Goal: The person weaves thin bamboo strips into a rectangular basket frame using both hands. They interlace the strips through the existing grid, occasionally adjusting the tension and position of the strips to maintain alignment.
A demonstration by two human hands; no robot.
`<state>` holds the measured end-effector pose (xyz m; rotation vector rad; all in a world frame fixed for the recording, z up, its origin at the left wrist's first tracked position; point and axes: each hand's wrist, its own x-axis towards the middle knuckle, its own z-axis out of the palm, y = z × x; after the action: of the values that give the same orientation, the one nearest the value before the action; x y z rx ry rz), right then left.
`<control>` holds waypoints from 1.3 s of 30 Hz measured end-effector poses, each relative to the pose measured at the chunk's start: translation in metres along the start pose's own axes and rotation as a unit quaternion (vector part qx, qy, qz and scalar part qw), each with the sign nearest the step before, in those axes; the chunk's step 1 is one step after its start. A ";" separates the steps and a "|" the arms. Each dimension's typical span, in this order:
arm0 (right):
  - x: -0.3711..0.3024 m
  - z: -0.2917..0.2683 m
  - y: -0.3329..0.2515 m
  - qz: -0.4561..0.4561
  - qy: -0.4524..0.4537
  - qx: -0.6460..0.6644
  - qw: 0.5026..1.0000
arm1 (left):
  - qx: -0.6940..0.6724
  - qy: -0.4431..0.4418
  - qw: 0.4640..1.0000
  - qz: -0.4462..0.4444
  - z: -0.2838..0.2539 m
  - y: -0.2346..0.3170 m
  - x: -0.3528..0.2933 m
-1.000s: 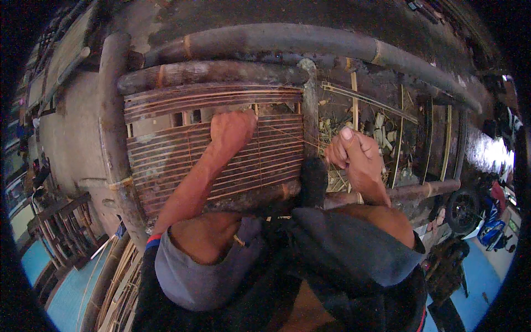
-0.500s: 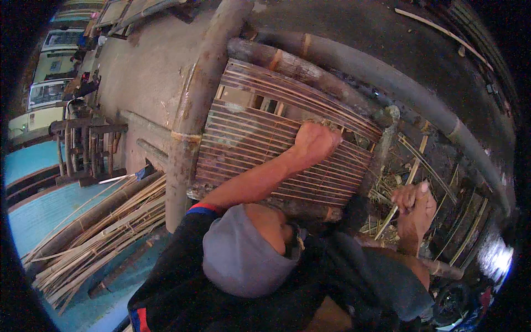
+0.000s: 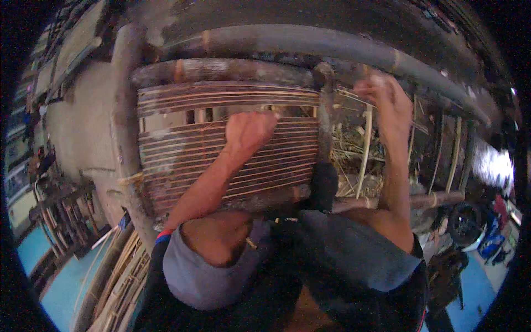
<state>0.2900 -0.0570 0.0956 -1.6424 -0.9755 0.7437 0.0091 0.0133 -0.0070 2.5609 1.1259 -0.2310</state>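
My left hand (image 3: 250, 131) is closed in a fist over a panel of thin bamboo slats (image 3: 221, 171), next to the long gap in its upper part. Whatever it may grip is hidden inside the fingers. Off to the right, my right hand (image 3: 391, 102) is raised beyond the panel's end post, its fingers curled together and slightly blurred. I cannot make out anything in it. The slats lie in close rows between a left bamboo post (image 3: 127, 105) and a shorter right post (image 3: 325, 110).
A thick bamboo pole (image 3: 310, 39) crosses beyond the panel. Right of it are a pale strip (image 3: 365, 149), bamboo scraps (image 3: 345, 145) and a low pole (image 3: 437, 199). Split bamboo lengths (image 3: 124, 282) lie at lower left, near a wooden rack (image 3: 69, 213). A black wheel (image 3: 464, 224) stands at right.
The view has turned, so the panel now lies level and further left. My right hand has risen and moved away from me, past the end post; my left fist remains over the panel's gap.
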 end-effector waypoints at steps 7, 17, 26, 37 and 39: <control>-0.026 0.015 0.104 0.020 -0.169 -0.372 0.912 | -0.025 0.051 0.996 -0.062 -0.006 0.003 -0.001; -0.068 -0.013 0.244 -0.121 -0.222 -0.465 0.849 | -0.099 0.136 0.984 -0.050 -0.012 0.003 -0.002; -0.055 0.011 0.174 0.061 -0.078 -0.388 0.916 | -0.168 0.114 0.978 -0.039 -0.021 0.008 -0.003; -0.052 0.027 0.215 0.079 -0.096 -0.340 0.932 | -0.176 0.133 0.975 -0.015 -0.012 0.004 -0.005; -0.055 0.022 0.223 0.049 -0.093 -0.345 0.933 | -0.174 0.123 0.977 -0.014 -0.015 0.005 -0.004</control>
<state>0.2977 -0.1249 -0.1250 -2.2675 -1.4031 0.6674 0.0102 0.0124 0.0092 2.3026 1.1696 0.2636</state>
